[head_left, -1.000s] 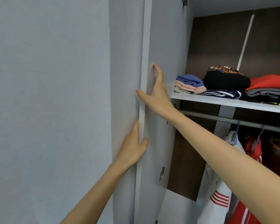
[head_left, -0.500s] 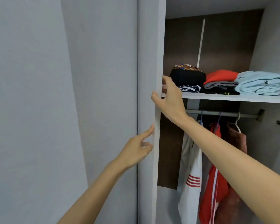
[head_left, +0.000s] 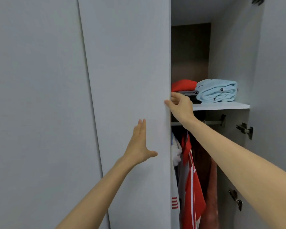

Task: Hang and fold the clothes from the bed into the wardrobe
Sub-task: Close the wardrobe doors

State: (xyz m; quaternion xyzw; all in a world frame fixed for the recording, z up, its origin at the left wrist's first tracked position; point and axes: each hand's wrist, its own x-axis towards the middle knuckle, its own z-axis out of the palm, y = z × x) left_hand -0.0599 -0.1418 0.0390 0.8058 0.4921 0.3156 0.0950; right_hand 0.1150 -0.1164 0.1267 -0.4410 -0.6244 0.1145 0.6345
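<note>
Grey laminate covers the wardrobe door (head_left: 125, 80), and both hands are on it. The left hand (head_left: 139, 146) lies flat on the front face, fingers straight and pressed together, pointing up, with the thumb spread toward the door's free edge. Up and to the right of those fingertips, the right hand (head_left: 180, 107) pinches that edge: thumb on the front, fingers curled round behind it. Just beyond the right fingers, on the white shelf (head_left: 221, 106) inside the wardrobe (head_left: 229, 55), a folded red garment (head_left: 183, 85) tops grey and dark ones, beside a rolled pale blue bundle (head_left: 216, 90). Below the right wrist, a red striped top (head_left: 191, 187) and a white top (head_left: 174, 207) hang under the shelf.
</note>
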